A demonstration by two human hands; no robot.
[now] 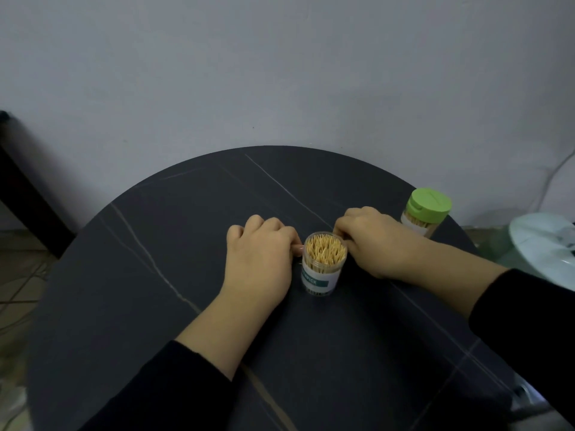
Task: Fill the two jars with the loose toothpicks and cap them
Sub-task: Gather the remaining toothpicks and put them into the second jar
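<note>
We have the open jar [323, 265], packed with toothpicks [325, 250], upright mid-table [186, 244] between our hands, while the capped jar [426, 213] stands far right. Our left hand [258, 259] and right hand [376, 244] curl against its sides, but we cannot tell whether either grips it. Uncapped as it is, we judge an uneven nudge could tip it and spill everything.

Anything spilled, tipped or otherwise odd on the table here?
Nothing spilled or tipped. The open jar stands upright and full between the left hand and right hand, but no lid for it is in view. The green-capped jar sits close to the table edge at far right, which looks slightly risky.
</note>
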